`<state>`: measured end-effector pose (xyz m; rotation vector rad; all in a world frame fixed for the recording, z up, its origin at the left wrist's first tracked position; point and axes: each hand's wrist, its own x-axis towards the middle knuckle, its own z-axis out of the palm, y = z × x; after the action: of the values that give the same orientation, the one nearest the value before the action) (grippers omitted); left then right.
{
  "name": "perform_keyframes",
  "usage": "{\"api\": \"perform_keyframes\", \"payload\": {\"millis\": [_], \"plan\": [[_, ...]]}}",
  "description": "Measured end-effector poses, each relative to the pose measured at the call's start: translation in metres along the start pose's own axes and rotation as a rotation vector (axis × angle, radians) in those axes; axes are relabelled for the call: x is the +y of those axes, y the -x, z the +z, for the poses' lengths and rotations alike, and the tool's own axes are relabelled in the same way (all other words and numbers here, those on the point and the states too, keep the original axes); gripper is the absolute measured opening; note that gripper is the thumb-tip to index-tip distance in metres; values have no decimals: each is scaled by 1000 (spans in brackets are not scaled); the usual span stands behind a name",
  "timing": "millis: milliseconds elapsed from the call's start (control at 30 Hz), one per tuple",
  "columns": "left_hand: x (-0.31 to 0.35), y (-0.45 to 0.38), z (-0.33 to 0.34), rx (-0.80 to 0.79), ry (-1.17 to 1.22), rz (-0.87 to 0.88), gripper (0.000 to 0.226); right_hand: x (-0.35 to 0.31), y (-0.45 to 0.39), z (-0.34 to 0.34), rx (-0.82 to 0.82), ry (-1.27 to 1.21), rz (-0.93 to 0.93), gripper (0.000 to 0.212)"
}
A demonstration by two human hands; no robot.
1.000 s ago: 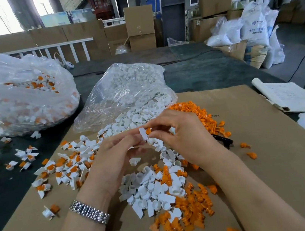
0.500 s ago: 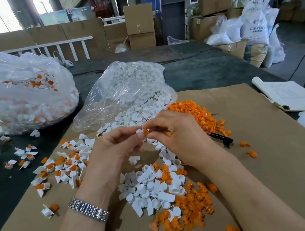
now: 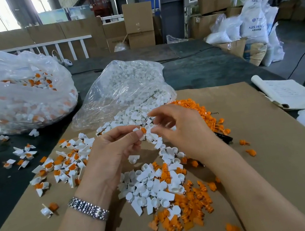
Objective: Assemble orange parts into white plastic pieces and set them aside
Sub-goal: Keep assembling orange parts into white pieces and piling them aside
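- The left hand (image 3: 111,150) is raised over the cardboard sheet (image 3: 271,157), its thumb and fingers (image 3: 131,137) curled and pinching a small white piece with an orange part (image 3: 142,131) seated in it.
- The right hand (image 3: 181,131) hovers just beside that piece, its fingers loosely bent and spread; they hold nothing that can be seen.
- A silver watch (image 3: 89,210) sits on the left wrist.
- Below and between the hands lies a loose heap of white plastic pieces (image 3: 152,189), with a scatter of orange parts (image 3: 192,207) mixed into its near edge.
- A second heap of orange parts (image 3: 204,114) lies behind the right hand, beside the mouth of a clear bag of white pieces (image 3: 128,87).
- To the left of the left hand, a spread of assembled pieces (image 3: 61,167), white with orange centres, lies partly on the cardboard and partly on the dark counter (image 3: 210,72).
- A larger clear bag of assembled pieces (image 3: 19,91) stands further left on the counter.
- A black pen (image 3: 224,138) peeks out from behind the right wrist.
- An open notebook (image 3: 285,92) lies at the right edge of the counter, well apart from the heaps.
- Cardboard boxes (image 3: 139,25) and white sacks (image 3: 253,28) stand in the background.
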<state>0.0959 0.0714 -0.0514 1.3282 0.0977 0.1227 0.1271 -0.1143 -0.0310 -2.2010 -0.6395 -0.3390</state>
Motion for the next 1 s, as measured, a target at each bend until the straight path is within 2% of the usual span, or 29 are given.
{"api": "perform_keyframes", "payload": {"millis": [100, 167, 233, 333, 467, 600, 667, 733, 867, 1000], "plan": [[0, 0, 0, -6, 16, -16, 40, 19, -1, -11, -19, 355, 281, 45], [0, 0, 0, -11, 23, -18, 40, 28, 2, -15, -150, 558, 492, 59], [-1, -1, -1, -14, 27, -20, 41, 32, 3, -13, -259, 618, 577, 63], [-1, -1, -2, -22, 50, -29, 40, 31, 4, -10, -245, 613, 541, 44], [0, -2, -2, -11, 83, -58, 27, 28, 5, -9, -160, 596, 463, 41], [0, -1, -1, 13, 122, -75, 17, 22, 3, -18, -92, 417, 394, 37], [1, -1, 0, 18, 131, -61, 14, 14, 2, -28, -154, 180, 376, 33], [2, 0, 0, 22, 148, -37, 12, 5, 4, -34, -262, 58, 324, 23], [4, 1, 0, 44, 201, -5, 10, -9, 7, -32, -496, 67, 272, 29], [4, 0, 0, 82, 200, 17, 13, -14, 9, -31, -536, 66, 287, 41]]}}
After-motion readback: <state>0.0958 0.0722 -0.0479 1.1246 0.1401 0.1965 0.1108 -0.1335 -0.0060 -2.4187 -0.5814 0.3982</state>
